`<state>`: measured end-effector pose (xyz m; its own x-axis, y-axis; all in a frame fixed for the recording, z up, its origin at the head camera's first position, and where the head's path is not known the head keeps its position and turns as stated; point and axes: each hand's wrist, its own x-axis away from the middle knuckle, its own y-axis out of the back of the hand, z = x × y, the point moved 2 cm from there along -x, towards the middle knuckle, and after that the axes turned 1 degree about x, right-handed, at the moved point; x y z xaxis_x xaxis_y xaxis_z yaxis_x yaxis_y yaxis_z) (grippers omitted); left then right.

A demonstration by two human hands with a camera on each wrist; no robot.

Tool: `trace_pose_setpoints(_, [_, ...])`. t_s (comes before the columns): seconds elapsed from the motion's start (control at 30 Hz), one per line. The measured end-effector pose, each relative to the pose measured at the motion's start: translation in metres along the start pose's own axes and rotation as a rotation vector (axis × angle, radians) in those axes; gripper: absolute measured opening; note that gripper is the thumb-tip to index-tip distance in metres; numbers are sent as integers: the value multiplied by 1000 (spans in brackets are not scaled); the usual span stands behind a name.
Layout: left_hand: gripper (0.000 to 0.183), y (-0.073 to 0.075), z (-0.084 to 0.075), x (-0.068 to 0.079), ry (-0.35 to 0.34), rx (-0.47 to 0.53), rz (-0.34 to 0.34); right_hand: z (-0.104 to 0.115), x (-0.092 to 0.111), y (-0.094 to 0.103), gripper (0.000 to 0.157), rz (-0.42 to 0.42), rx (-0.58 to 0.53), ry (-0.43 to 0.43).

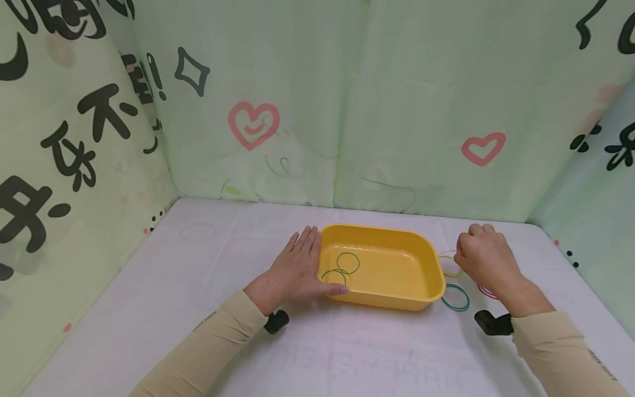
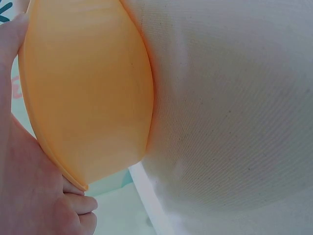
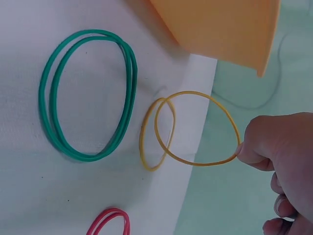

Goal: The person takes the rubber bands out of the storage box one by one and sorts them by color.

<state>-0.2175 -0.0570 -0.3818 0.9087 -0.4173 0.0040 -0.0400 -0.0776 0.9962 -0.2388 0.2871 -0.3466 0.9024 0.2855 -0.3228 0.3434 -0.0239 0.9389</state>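
Note:
My left hand (image 1: 295,270) rests against the left end of a yellow plastic tray (image 1: 392,263), its fingers straight along that end and the thumb lying at the front rim. Thin green rubber bands (image 1: 348,253) and a yellow one lie inside, near the left end. To the right of the tray, my right hand (image 1: 488,256) pinches a yellow rubber band (image 3: 198,164) between thumb and forefinger. The band hangs as an open loop over the table, in front of another yellow rubber band (image 3: 142,142) in the right wrist view.
Green rubber bands (image 1: 456,310) lie right of the tray on the white tabletop (image 1: 357,353). Red rubber bands (image 1: 487,293) are partly hidden by the right forearm. A pale green printed curtain (image 1: 397,110) encloses the table's back and sides.

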Motion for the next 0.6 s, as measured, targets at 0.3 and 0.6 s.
trace_pose_setpoints(0.3, [127, 0, -1, 0, 0, -5, 6, -2, 1, -3, 13, -59, 11, -37])
trace_pose_setpoints(0.6, [127, 1, 0, 1, -4, 0, -4, 7, -3, 2, 11, -56, -25, -50])
